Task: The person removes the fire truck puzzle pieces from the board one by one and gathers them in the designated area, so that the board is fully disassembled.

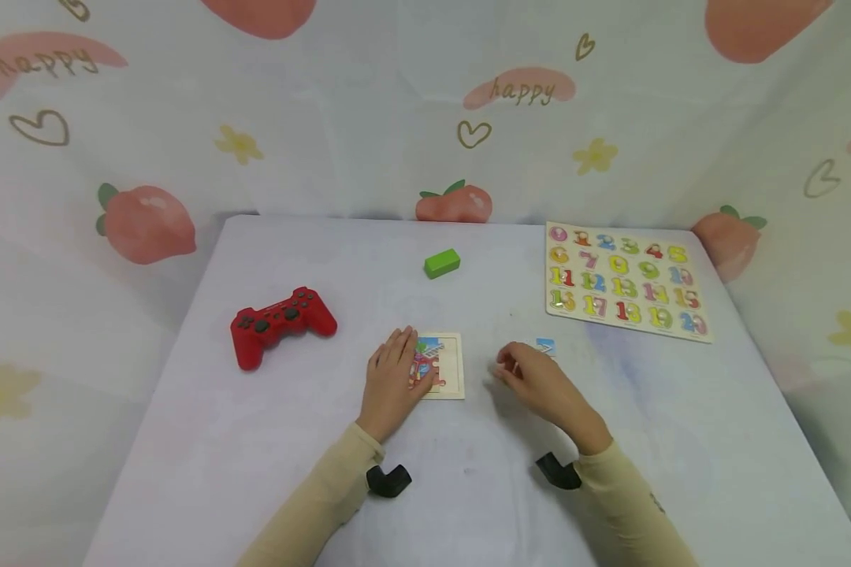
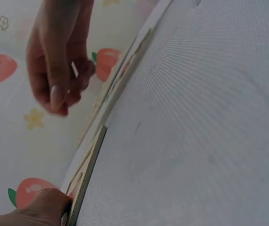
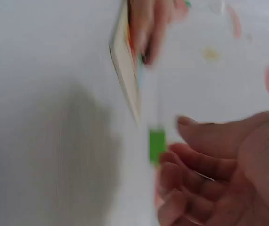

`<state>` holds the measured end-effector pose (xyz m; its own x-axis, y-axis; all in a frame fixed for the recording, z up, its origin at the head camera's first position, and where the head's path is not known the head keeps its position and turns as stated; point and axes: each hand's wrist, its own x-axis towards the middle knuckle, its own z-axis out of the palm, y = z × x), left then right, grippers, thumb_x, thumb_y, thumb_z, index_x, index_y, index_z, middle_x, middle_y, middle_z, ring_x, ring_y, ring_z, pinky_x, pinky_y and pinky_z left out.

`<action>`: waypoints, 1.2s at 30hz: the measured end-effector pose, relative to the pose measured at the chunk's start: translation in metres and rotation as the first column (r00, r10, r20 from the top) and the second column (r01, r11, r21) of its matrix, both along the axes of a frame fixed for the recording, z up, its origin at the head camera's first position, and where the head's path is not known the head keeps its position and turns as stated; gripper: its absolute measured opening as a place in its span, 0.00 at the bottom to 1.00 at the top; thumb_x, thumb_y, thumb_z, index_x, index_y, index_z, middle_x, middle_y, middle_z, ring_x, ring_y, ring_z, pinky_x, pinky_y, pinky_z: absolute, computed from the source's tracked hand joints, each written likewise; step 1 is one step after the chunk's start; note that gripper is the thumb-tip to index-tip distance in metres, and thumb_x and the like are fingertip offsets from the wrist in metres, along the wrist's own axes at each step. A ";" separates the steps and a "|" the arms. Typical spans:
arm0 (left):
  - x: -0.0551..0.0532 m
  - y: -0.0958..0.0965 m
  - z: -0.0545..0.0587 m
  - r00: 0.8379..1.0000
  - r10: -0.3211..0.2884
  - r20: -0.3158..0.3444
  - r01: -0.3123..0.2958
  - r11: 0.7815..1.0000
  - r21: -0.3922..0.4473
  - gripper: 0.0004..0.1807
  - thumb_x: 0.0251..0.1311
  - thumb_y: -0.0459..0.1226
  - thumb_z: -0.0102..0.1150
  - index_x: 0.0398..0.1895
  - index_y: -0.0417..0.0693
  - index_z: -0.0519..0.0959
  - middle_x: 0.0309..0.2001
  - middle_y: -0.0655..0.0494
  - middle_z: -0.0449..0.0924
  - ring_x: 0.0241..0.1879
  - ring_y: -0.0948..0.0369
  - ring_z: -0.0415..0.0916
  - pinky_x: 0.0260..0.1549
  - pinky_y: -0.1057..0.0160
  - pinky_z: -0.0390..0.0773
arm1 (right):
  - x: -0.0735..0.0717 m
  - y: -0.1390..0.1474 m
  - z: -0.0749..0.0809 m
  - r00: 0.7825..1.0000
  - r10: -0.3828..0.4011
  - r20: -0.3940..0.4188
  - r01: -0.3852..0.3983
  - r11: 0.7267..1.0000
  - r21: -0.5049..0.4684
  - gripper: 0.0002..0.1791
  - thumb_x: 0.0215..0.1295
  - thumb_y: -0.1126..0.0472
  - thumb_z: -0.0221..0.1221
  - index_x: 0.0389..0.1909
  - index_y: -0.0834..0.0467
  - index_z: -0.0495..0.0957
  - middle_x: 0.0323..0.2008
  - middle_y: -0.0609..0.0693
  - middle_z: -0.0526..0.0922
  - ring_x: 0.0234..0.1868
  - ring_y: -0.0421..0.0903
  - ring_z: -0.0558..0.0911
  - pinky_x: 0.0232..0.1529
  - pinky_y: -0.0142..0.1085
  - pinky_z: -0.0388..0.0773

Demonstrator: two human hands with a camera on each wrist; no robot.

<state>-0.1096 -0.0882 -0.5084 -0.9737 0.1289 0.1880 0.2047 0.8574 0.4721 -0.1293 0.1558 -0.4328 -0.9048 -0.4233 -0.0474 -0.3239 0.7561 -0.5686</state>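
Note:
My left hand (image 1: 393,386) rests on a small wooden jigsaw puzzle (image 1: 453,365), its fingers straight along the left side and its thumb across the picture. Pieces with a blue and red picture fill the left part of the tray; bare wood shows on the right. To the right of the puzzle, my right hand (image 1: 544,390) hovers above the table with loosely curled fingers. In the right wrist view its thumb stands apart from the fingers, and nothing is visible between them. A blue puzzle piece (image 1: 545,346) lies just behind this hand, partly hidden by it.
A red game controller (image 1: 282,324) lies on the left of the white-covered table (image 1: 269,480). Toward the back is a green block (image 1: 442,264). At the back right lies a number puzzle board (image 1: 627,282). A patterned cloth (image 1: 369,102) hangs behind the table.

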 end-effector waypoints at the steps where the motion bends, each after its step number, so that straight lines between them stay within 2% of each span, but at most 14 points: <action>1: 0.000 0.000 0.000 1.000 0.004 0.001 -0.004 1.000 0.009 0.39 0.62 0.55 0.55 0.71 0.43 0.61 0.71 0.50 0.60 0.72 0.53 0.52 0.66 0.46 0.56 | -0.003 -0.012 -0.002 1.000 0.007 -0.010 -0.007 1.000 -0.006 0.09 0.64 0.61 0.61 0.40 0.61 0.75 0.30 0.47 0.77 0.29 0.41 0.73 0.31 0.34 0.72; 6: 0.001 0.000 0.000 1.000 0.006 0.009 -0.006 1.000 0.002 0.39 0.62 0.54 0.56 0.70 0.42 0.62 0.72 0.49 0.59 0.72 0.52 0.52 0.67 0.47 0.56 | -0.018 -0.057 -0.014 0.999 0.038 -0.010 -0.038 0.999 0.016 0.15 0.65 0.58 0.61 0.46 0.64 0.75 0.35 0.52 0.77 0.32 0.44 0.75 0.34 0.37 0.76; 11: 0.002 0.000 0.001 1.000 0.005 0.002 -0.005 1.000 -0.017 0.38 0.62 0.53 0.56 0.69 0.40 0.64 0.71 0.48 0.60 0.72 0.52 0.53 0.68 0.49 0.56 | -0.026 -0.078 -0.021 1.000 0.021 -0.020 -0.019 0.997 0.070 0.15 0.64 0.57 0.62 0.45 0.63 0.75 0.35 0.53 0.75 0.32 0.45 0.75 0.36 0.39 0.77; 16: 0.002 0.001 0.002 1.000 -0.003 0.010 0.003 0.999 -0.038 0.38 0.63 0.54 0.55 0.69 0.40 0.64 0.72 0.48 0.60 0.73 0.52 0.52 0.69 0.50 0.54 | -0.028 -0.084 -0.023 0.999 0.012 -0.051 -0.008 0.996 0.086 0.12 0.63 0.59 0.62 0.41 0.62 0.75 0.34 0.53 0.74 0.31 0.45 0.76 0.35 0.39 0.77; 30: 0.003 0.000 0.005 1.000 0.017 -0.007 -0.017 0.997 -0.069 0.39 0.63 0.55 0.55 0.69 0.39 0.64 0.71 0.47 0.60 0.72 0.51 0.53 0.69 0.51 0.56 | -0.029 -0.089 -0.028 0.999 -0.010 -0.050 0.012 0.999 0.049 0.11 0.63 0.60 0.62 0.40 0.63 0.73 0.36 0.55 0.74 0.37 0.48 0.77 0.41 0.41 0.78; 36: 0.003 -0.001 0.006 1.000 0.023 0.011 -0.022 0.997 -0.075 0.39 0.63 0.55 0.54 0.69 0.39 0.63 0.72 0.47 0.59 0.73 0.51 0.52 0.69 0.51 0.54 | -0.031 -0.093 -0.030 0.999 -0.029 -0.025 0.030 0.998 0.054 0.12 0.63 0.60 0.62 0.39 0.63 0.73 0.37 0.55 0.73 0.36 0.47 0.76 0.41 0.41 0.78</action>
